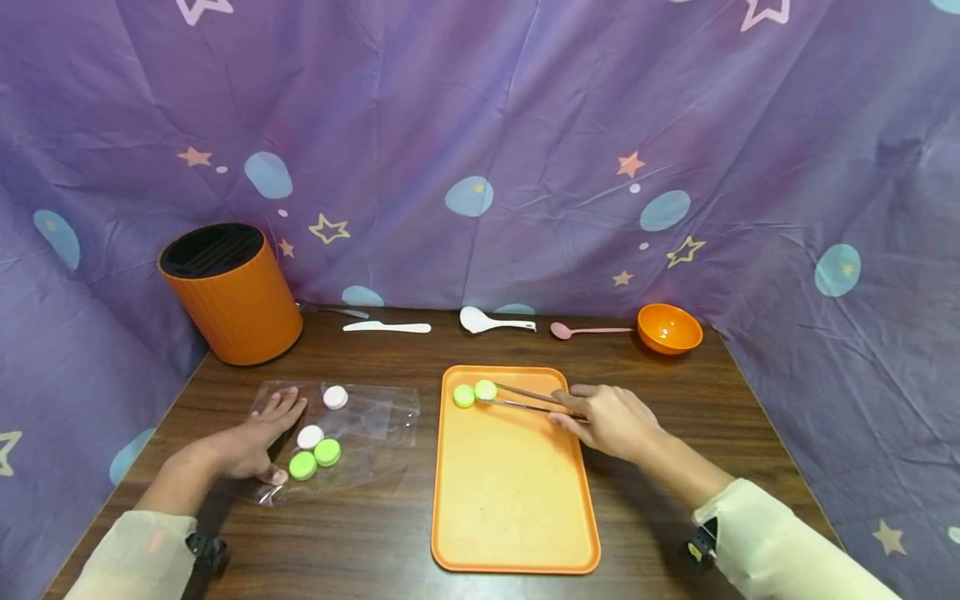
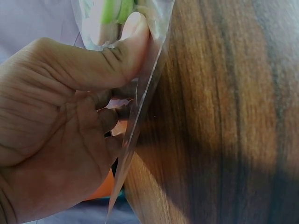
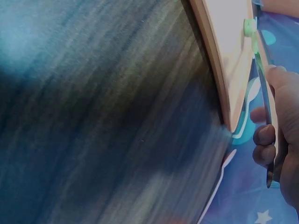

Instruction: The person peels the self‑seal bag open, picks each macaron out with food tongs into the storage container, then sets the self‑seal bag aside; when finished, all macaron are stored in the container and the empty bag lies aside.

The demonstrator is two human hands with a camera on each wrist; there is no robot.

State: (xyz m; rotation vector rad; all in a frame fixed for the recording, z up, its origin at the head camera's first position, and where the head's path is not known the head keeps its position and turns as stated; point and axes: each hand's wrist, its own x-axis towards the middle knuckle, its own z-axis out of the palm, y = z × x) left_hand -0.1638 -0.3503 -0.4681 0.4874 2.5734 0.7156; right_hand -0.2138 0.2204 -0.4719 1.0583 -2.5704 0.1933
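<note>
- A purple patterned curtain (image 1: 480,108) hangs behind the tabletop (image 1: 345,542).
- The orange tray (image 1: 517,500) lies near the middle of the tabletop.
- The clear plastic bag (image 1: 375,417) lies flat between the tray and the left edge of the tabletop.
- The orange holder (image 1: 232,300) stands by the far left corner.
- The left hand (image 1: 255,437) rests on the bag's left side, thumb and fingers spread apart.
- The right hand (image 1: 611,421), over the tray's right edge, grips the metal tongs (image 1: 528,393) between thumb and fingers.
- An orange bowl (image 1: 670,329) sits near the far right corner.
- Along the far edge lie a white knife (image 1: 386,327), a white ladle (image 1: 495,322) and a pink spoon (image 1: 592,331).
- Two green discs (image 1: 464,396) sit side by side at the tray's far left corner; the tong tips flank the right one, though whether they squeeze it cannot be told.
- Two white discs (image 1: 335,397) and two more green ones lie at the bag, inside or on top, unclear which.
</note>
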